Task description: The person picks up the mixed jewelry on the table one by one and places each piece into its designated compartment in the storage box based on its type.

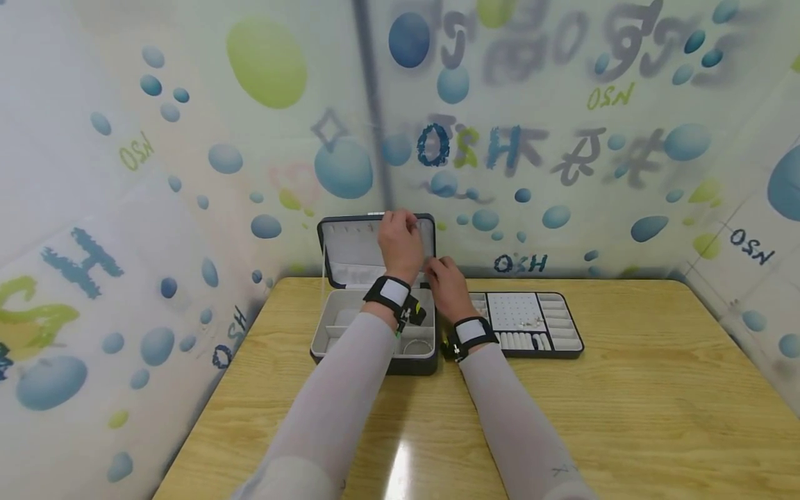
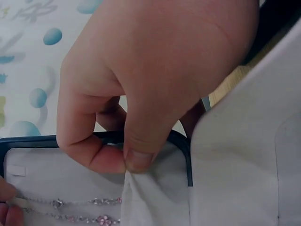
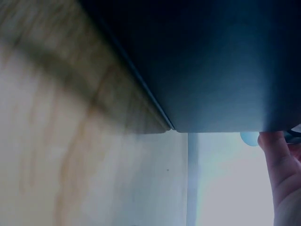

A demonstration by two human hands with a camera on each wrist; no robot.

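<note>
A dark jewellery box [image 1: 321, 340] with pale grey lining stands open on the wooden table, its lid [image 1: 350, 250] upright. My left hand [image 1: 407, 222] reaches to the lid's top right corner. In the left wrist view the left hand [image 2: 125, 163] pinches a fold of white lining [image 2: 138, 200] at the dark rim between thumb and forefinger. Two thin chains with small stones [image 2: 80, 203] lie across the lid's lining. My right hand [image 1: 436, 267] is at the lid's right edge; one of its fingers [image 3: 282, 174] touches the box's dark outer side. Its grip is hidden.
A flat dark insert tray [image 1: 571, 344] with rolls, slots and a dotted pad lies just right of the box. The table [image 1: 656, 417] is walled by bubble-patterned sheeting on three sides. Black-and-white bands sit on both wrists.
</note>
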